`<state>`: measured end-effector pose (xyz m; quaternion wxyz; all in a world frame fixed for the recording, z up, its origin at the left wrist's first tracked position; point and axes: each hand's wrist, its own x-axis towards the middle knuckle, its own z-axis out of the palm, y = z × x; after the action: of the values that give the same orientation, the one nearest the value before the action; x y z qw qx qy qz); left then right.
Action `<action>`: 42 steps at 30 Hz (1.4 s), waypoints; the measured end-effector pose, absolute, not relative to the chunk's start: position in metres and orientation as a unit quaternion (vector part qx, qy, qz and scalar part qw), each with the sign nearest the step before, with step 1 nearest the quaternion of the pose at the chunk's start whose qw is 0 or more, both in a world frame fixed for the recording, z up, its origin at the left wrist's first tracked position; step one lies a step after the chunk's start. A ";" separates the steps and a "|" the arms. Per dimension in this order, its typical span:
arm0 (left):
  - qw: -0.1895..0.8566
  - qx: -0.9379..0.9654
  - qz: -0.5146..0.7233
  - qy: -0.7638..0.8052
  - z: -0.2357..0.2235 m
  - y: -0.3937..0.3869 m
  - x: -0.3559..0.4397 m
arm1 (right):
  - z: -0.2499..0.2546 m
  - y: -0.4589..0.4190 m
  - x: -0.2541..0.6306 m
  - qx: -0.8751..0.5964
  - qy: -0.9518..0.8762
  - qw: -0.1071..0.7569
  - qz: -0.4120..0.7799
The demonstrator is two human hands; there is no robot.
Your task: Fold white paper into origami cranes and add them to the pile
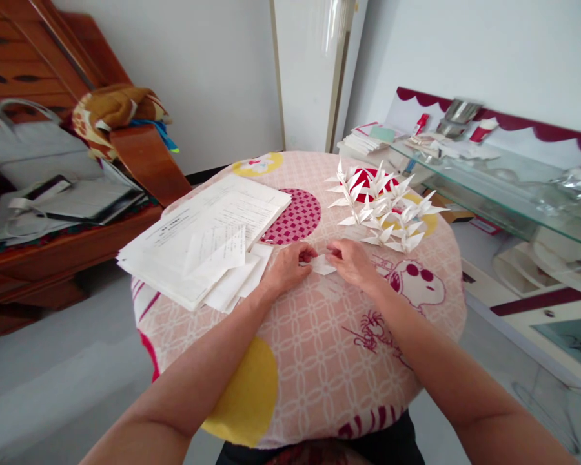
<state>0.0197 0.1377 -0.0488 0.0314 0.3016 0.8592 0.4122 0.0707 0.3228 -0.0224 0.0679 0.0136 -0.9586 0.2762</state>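
A small folded piece of white paper [323, 265] lies on the patterned tablecloth [314, 342] between my two hands. My left hand [290, 266] has its fingers closed at the paper's left edge. On the opposite side, my right hand [351, 259] pinches the paper's right edge with thumb and forefinger. Just beyond my right hand stands a cluster of several folded white paper cranes [382, 210]. A thick stack of printed paper sheets [174, 239] lies to the left of my left hand, with smaller cut pieces of paper [242, 281] at its near corner.
To the right, a glass shelf [494, 187] holds metal cups [459, 116] and other items. Behind the table are more papers [368, 139]. At left, a wooden bench [150, 161] carries a bag [24, 142], a laptop-like device [82, 197] and a brown cloth [119, 110].
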 end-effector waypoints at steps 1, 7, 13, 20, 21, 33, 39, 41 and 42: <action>0.025 0.301 0.419 0.856 -0.049 0.137 0.021 | -0.020 0.321 0.067 0.031 -0.964 0.059 0.259; 0.025 0.289 0.485 0.825 -0.057 0.135 0.022 | -0.019 0.328 0.060 -0.009 -0.939 -0.015 0.344; 0.118 0.224 0.660 0.707 -0.064 0.138 0.016 | -0.028 0.339 0.078 -0.136 -0.768 -0.019 0.625; 0.176 0.199 0.672 0.691 -0.052 0.139 0.026 | -0.033 0.311 0.095 -0.168 -0.639 -0.038 0.750; 0.176 0.194 0.673 0.692 -0.051 0.139 0.026 | -0.034 0.308 0.096 -0.163 -0.643 -0.042 0.747; 0.159 0.174 0.649 0.723 -0.054 0.143 0.021 | -0.053 0.308 0.096 -0.113 -0.724 0.069 0.677; 0.162 0.174 0.646 0.725 -0.053 0.144 0.022 | -0.052 0.310 0.093 -0.122 -0.717 0.061 0.683; 0.164 0.177 0.648 0.723 -0.054 0.144 0.021 | -0.052 0.310 0.093 -0.116 -0.717 0.060 0.685; 0.161 0.182 0.644 0.726 -0.054 0.144 0.021 | -0.053 0.310 0.093 -0.113 -0.717 0.060 0.685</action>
<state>0.0209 0.1436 -0.0538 0.1611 0.1824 0.7255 0.6437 0.0927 0.3100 -0.0528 0.0596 -0.1129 -0.7169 0.6854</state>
